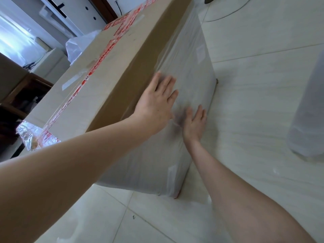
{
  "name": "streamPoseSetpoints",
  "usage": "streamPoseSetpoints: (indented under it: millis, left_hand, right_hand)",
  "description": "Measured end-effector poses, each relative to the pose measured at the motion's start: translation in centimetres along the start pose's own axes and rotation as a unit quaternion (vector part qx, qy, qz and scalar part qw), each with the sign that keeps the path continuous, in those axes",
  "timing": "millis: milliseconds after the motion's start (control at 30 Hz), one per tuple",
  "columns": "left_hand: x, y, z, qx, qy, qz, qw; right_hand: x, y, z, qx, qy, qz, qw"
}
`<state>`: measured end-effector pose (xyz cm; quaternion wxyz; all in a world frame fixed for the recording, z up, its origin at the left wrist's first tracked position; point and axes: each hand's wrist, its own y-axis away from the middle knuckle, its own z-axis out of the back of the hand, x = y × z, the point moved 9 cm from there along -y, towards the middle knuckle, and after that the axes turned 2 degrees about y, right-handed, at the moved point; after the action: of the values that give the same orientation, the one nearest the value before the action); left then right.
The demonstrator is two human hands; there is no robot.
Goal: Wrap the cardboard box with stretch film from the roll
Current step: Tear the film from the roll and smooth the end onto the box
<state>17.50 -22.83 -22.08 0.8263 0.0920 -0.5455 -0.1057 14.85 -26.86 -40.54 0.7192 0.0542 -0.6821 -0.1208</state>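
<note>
Hands (pixel 156 102) (pixel 194 122) flat on film-wrapped box (pixel 122 55), long axis receding

I see the cardboard box (pixel 112 71) standing on the pale tiled floor (pixel 263 85), its brown top sealed with red-printed tape (pixel 98 65). Its near side is already covered in cloudy stretch film (pixel 191 67). The roll (pixel 308 109) stands upright on the floor, well apart to the right.

Cardboard box (pixel 112 71) on tiled floor (pixel 263 85), near side covered in stretch film (pixel 189 67). Left hand (pixel 156 107) and right hand (pixel 194 124) flat, fingers spread, pressing film. Roll (pixel 310 116) upright at right, apart from box.
</note>
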Motion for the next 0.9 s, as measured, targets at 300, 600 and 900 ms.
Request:
streamPoseSetpoints:
  millis: [300,600,900]
  left_hand:
    - [-4.9,0.5,-2.6,0.036,-0.012,-0.086,0.996]
    - [-5.0,0.1,-4.1,0.040,-0.064,-0.087,0.993]
    - [-4.6,0.5,-3.5,0.052,-0.054,-0.085,0.994]
  right_hand:
    - [-3.6,2.6,-2.5,0.071,0.004,-0.018,0.997]
    - [-4.1,2.5,-4.4,0.041,0.009,-0.051,0.998]
    - [-4.0,2.1,-4.1,0.036,-0.010,-0.041,0.998]
